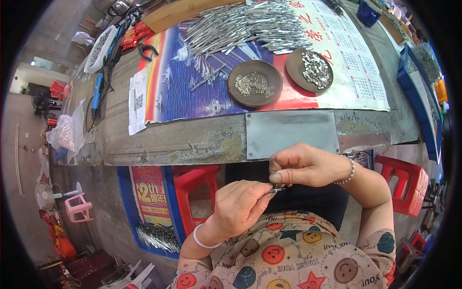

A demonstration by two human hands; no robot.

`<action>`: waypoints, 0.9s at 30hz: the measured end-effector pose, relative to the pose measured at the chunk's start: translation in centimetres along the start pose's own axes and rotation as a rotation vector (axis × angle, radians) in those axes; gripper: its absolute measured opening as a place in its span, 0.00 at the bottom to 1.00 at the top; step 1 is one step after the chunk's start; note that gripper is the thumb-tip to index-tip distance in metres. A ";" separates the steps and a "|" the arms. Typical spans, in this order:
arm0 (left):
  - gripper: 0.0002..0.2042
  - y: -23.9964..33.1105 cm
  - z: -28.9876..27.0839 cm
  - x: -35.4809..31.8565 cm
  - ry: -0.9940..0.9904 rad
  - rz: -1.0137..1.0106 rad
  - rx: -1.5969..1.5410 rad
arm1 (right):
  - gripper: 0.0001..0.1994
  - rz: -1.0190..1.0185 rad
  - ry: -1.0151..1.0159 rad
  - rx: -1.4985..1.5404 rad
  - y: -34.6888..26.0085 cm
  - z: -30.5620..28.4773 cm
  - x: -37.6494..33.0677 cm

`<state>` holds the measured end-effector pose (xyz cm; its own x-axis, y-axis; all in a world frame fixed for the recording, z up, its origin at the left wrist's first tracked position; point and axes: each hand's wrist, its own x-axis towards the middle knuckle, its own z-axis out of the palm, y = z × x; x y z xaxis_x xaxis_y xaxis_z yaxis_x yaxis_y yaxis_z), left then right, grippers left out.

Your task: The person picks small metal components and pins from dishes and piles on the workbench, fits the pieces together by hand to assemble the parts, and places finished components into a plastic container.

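In front of my body, below the table's front edge, my two hands meet fingertip to fingertip. A small shiny metal part (277, 190) shows between them, mostly hidden by the fingers, so its exact kind is unclear. My left hand (240, 204) pinches it from the left, thumb and fingers pressed together. On the other side my right hand (305, 166) is curled, its thumb and forefinger closed at the same part. Just beyond them, a grey metal plate (292, 135) lies at the table edge. Behind it stand a brown round dish (248, 100) of small metal pins and another brown dish (294, 67) of small shiny discs.
A large heap of thin metal rods (240, 29) covers the poster at the back. Pliers (148, 51) and a blue-handled tool (96, 94) lie at the left. Blue trays (418, 101) stand at the right. A blue bin (177, 204) and red stools (402, 185) stand below table height.
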<state>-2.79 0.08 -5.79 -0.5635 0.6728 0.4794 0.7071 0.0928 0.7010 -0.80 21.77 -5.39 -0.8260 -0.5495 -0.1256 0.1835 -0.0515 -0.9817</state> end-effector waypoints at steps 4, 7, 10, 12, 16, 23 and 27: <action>0.10 -0.5 0.0 0.2 -0.016 0.033 0.039 | 0.14 -0.009 -0.035 -0.035 0.2 -0.4 0.2; 0.11 -0.7 0.0 0.2 -0.029 0.042 0.056 | 0.14 -0.001 -0.040 -0.020 0.4 -0.4 0.4; 0.12 -0.7 -0.1 0.2 -0.067 0.022 0.073 | 0.13 0.015 -0.038 -0.079 0.1 -0.5 0.4; 0.12 -0.8 -0.1 0.3 -0.072 0.013 0.043 | 0.12 -0.003 -0.030 -0.144 0.0 -0.4 0.4; 0.12 -0.8 -0.3 0.4 -0.085 -0.015 -0.007 | 0.10 -0.061 -0.045 -0.288 -0.5 -0.4 0.4; 0.08 -0.8 -0.5 0.2 -0.196 -0.134 -0.138 | 0.09 -0.243 -0.044 -0.961 -2.7 1.5 -0.5; 0.08 -1.1 -0.5 0.2 -0.212 -0.133 -0.137 | 0.09 -0.247 0.004 -1.171 -2.9 2.6 -1.1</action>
<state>-3.96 -0.26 -6.21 -0.5353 0.8012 0.2673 0.5606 0.1003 0.8220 0.94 20.36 -2.05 -0.7726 -0.6291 0.0859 -0.5754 0.6365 -0.5135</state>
